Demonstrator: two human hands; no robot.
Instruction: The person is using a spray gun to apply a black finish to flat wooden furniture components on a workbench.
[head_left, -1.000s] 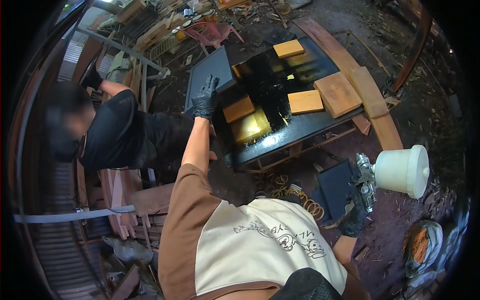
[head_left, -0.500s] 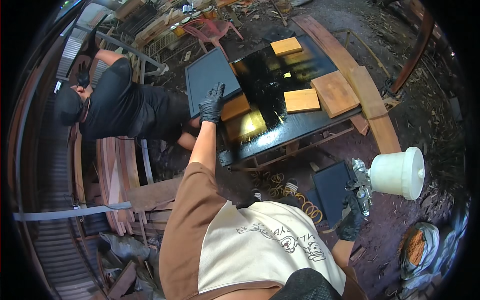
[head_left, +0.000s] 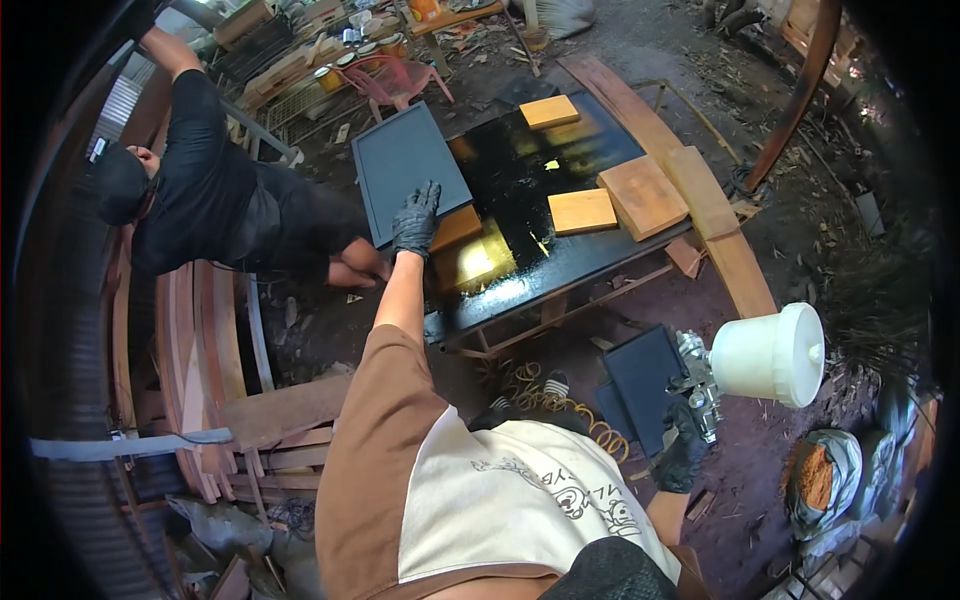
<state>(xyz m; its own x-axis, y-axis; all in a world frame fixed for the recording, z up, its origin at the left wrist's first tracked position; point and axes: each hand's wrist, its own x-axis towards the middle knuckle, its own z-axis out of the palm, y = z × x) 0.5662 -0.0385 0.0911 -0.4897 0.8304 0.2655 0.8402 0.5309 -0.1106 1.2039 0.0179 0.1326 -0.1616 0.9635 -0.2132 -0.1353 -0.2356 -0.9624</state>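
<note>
My left hand [head_left: 415,220], in a black glove, lies with its fingers extended on the near edge of a dark grey panel [head_left: 400,160]. The panel rests at the left end of a black-stained table [head_left: 515,215], with a wooden block [head_left: 457,228] showing beneath its edge. At the right, my gloved right hand [head_left: 680,455] is closed around a metal spray gun [head_left: 697,385] fitted with a white cup [head_left: 765,355]. The gun points away from the table's middle or toward it; I cannot tell. Wooden blocks [head_left: 582,212] sit on the tabletop.
Another person [head_left: 220,205] in dark clothes stands at the left. Coiled yellow hose [head_left: 605,435] and dark panels [head_left: 640,380] lie near my feet. Long planks [head_left: 685,170] flank the table's right side; a red chair [head_left: 395,85] stands behind. An open sack [head_left: 825,475] sits at lower right.
The view has shifted, so the table and spray gun appear farther left. My left hand stays on the panel, its fingers a little differently placed. The other person's arm has moved up.
</note>
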